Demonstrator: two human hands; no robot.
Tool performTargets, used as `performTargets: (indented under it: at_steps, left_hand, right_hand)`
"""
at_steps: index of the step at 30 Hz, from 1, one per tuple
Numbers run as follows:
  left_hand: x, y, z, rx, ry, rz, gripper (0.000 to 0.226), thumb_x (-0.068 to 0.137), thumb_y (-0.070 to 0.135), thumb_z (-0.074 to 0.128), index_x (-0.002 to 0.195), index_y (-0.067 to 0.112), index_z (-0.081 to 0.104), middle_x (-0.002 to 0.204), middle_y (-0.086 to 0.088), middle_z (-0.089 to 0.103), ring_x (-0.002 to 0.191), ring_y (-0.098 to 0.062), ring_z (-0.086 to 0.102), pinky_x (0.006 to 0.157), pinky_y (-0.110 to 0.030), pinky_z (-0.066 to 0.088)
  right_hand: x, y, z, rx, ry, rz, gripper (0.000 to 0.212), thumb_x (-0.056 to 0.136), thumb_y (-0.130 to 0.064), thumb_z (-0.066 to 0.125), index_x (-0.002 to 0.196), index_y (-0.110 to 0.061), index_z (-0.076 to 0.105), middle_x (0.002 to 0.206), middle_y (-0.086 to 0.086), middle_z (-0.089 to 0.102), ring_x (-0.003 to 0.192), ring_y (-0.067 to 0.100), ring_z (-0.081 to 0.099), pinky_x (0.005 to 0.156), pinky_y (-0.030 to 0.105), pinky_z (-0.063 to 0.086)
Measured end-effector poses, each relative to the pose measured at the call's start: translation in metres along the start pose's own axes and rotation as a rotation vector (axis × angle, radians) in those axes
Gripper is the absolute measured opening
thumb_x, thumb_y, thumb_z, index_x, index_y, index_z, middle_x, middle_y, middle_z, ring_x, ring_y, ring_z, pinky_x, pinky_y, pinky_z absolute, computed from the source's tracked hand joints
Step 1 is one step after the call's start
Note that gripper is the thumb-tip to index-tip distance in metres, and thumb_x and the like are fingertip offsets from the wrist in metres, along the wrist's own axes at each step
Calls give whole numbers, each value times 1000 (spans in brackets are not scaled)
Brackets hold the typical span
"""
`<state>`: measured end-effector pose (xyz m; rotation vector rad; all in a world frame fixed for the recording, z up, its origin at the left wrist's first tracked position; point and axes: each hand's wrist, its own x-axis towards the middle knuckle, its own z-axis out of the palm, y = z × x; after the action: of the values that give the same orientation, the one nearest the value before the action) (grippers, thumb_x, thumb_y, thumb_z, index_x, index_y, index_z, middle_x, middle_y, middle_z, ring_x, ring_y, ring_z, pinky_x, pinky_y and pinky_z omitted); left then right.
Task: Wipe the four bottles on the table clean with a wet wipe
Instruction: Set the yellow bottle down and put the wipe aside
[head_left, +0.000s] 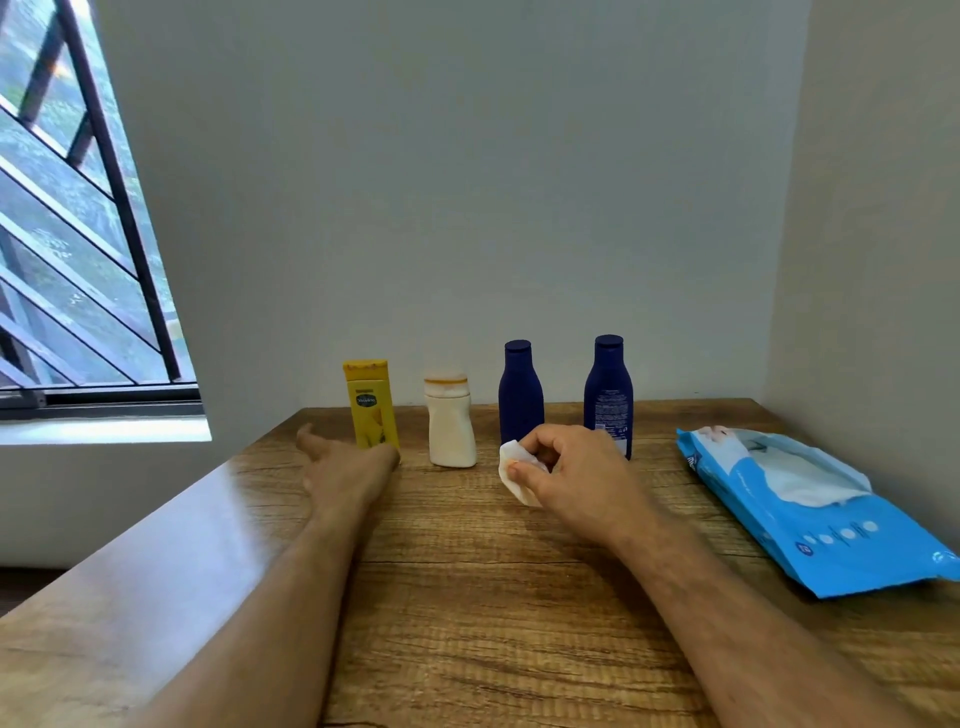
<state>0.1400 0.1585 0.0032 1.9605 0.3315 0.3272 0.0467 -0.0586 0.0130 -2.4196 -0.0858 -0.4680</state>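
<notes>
Four bottles stand upright in a row at mid-frame near the far edge of the table (467, 597): a yellow bottle (370, 402) leftmost, then a white bottle (450, 421), then two blue ones, the left blue bottle (520, 387) and the right blue bottle (608, 387). The left hand (343, 462) reaches to the yellow bottle's base, thumb spread wide; its fingers blur there, so a grip cannot be told. The right hand (566, 467), just below the blue bottles, pinches a crumpled white wipe (511, 460). A blue wipe pack (810, 512) lies at the right.

Two bare forearms, sleeveless, no rings, watch or gloves.
</notes>
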Motion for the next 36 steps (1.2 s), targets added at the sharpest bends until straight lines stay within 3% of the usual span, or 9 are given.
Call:
performTargets:
  at_steps: [3, 7, 12, 16, 21, 25, 29, 32, 36]
  left_hand:
    - [-23, -3, -29, 0, -42, 83, 111, 60, 36, 68, 152, 20, 9, 149, -18, 40, 132, -41, 44, 110, -54, 39]
    - [-55, -20, -98, 74, 73, 287, 78, 81, 14, 71, 148, 21, 31, 137, -11, 52, 114, -26, 51, 100, -44, 44]
    - [-85, -39, -190, 152, 209, 381, 68, 85, 19, 71, 145, 25, 39, 135, -4, 55, 125, -27, 48, 102, -43, 38]
    - [-116, -73, -251, 259, 315, 375, 67, 85, 19, 69, 145, 25, 41, 140, -4, 54, 132, -27, 41, 105, -44, 35]
    - [-135, -141, -306, 365, 410, 320, 66, 84, 17, 69, 144, 21, 43, 137, -6, 55, 130, -29, 41, 108, -44, 34]
    - [-157, -225, -344, 416, 462, 199, 59, 82, 10, 69, 138, 16, 53, 131, -9, 60, 122, -31, 49, 106, -40, 35]
    - [-173, -332, -352, 453, 378, -1, 45, 85, 13, 64, 130, 12, 62, 127, -10, 65, 116, -31, 59, 104, -38, 41]
    - [-186, -394, -338, 488, 245, -94, 36, 93, 19, 57, 128, 12, 64, 129, -8, 66, 120, -26, 60, 106, -35, 41]
    - [-198, -473, -320, 546, 97, -253, 37, 101, 23, 50, 137, 15, 58, 139, -3, 60, 131, -20, 52, 111, -33, 35]
  right_hand:
    - [-1, -3, -1, 31, -15, -4, 27, 86, -43, 67, 111, -33, 66, 103, -15, 65, 89, 1, 58, 79, 22, 50]
    - [-5, -23, -5, 44, -31, -59, 24, 86, -43, 67, 108, -33, 68, 102, -14, 65, 90, 1, 59, 81, 23, 51]
    - [-14, -72, -10, -12, -19, -202, 19, 88, -42, 66, 102, -31, 72, 97, -13, 65, 85, 0, 57, 77, 23, 48]
    - [-40, -150, 16, 125, -11, -325, 15, 86, -39, 70, 94, -28, 76, 82, -18, 62, 75, -4, 56, 69, 18, 43]
    - [-89, -241, 112, 185, -176, -491, 16, 84, -41, 69, 85, -26, 76, 71, -14, 68, 61, 0, 54, 61, 19, 40]
    - [-142, -284, 211, 168, -498, -525, 8, 85, -29, 66, 86, -25, 73, 73, -9, 66, 71, 7, 60, 67, 21, 47]
    - [-179, -278, 328, 91, -803, -326, 9, 79, -33, 69, 83, -26, 72, 77, -3, 72, 68, 14, 69, 68, 32, 60]
    - [-198, -248, 393, 26, -919, -82, 14, 73, -36, 71, 68, -23, 68, 70, 2, 72, 62, 22, 71, 61, 41, 62]
    - [-229, -204, 461, -132, -975, 37, 19, 68, -40, 68, 63, -21, 69, 70, 3, 72, 70, 22, 71, 76, 38, 60]
